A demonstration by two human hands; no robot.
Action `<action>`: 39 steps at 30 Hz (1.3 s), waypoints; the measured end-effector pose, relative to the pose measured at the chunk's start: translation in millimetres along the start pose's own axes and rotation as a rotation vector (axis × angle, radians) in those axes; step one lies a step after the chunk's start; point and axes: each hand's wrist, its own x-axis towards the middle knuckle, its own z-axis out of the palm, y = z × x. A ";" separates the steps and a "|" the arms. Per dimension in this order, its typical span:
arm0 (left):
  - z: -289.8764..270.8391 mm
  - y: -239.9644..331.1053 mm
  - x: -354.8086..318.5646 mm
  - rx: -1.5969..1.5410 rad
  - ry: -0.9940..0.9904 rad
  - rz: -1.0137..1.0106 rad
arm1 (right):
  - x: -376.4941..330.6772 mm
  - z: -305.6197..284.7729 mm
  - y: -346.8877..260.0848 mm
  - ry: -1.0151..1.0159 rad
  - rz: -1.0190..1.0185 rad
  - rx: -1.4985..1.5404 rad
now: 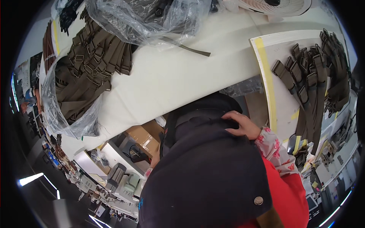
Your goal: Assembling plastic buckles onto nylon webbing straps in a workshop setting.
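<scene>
A large dark fabric bag-like piece (205,159) fills the lower middle, its rumpled far end against the table's front edge. A round metal snap sits near its lower right corner, and a brown band shows below that. My right hand (245,126) rests on the right side of the dark fabric, thumb and forefinger apart, touching a fold. Along the left side, my left hand (155,157) is at the fabric's edge; most of it is hidden behind the cloth, fingers included. Both my sleeves are pale with a red-pink flower print.
On the white table (182,79), brown webbing straps with metal buckles (95,57) lie in a clear bag at left. More buckled straps (310,76) lie on a yellow-edged board (262,57) at right. Clear plastic (152,22) is at the back. A cardboard box (142,136) sits below the table.
</scene>
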 end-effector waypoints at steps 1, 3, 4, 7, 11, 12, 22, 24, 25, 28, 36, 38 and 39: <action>1.3 22.6 10.2 -0.061 -0.027 -0.037 | 9.7 6.0 -2.5 -0.013 0.030 -0.098; -2.2 68.6 12.0 -0.193 -0.071 -0.112 | 25.6 13.8 -8.2 -0.049 0.076 -0.298; -0.8 93.9 -5.2 -0.053 -0.044 -0.016 | 32.3 13.7 -7.4 -0.063 0.101 -0.280; 7.9 115.3 -37.3 0.172 0.076 0.239 | 40.8 -1.8 -23.9 -0.221 0.145 -0.348; 28.0 110.3 -38.0 -0.197 0.168 0.064 | 45.6 -7.0 -60.4 -0.343 0.093 0.080; 31.1 110.7 -36.6 -0.312 0.183 -0.006 | 49.0 -4.0 -66.5 -0.372 0.026 0.108; 27.3 97.3 4.1 0.589 0.336 0.104 | 81.0 17.8 -66.8 -0.516 -0.139 -0.120; 15.3 90.2 17.2 0.557 0.297 0.147 | 101.1 15.5 -72.4 -0.694 0.038 -0.175; 13.6 94.3 13.1 0.536 0.253 0.150 | 105.0 17.1 -77.4 -0.707 0.077 -0.203; 1.6 131.1 14.4 0.401 0.296 0.098 | 112.6 28.7 -86.0 -0.592 -0.145 -0.230; 1.3 68.7 54.4 0.126 0.147 0.151 | 128.8 23.2 -103.4 -0.802 0.060 -0.045; -9.5 92.1 53.5 0.312 0.222 0.134 | 139.9 26.5 -103.7 -0.723 0.003 -0.101; -10.2 92.5 64.1 0.360 0.201 0.185 | 145.9 26.1 -105.5 -0.679 -0.026 -0.129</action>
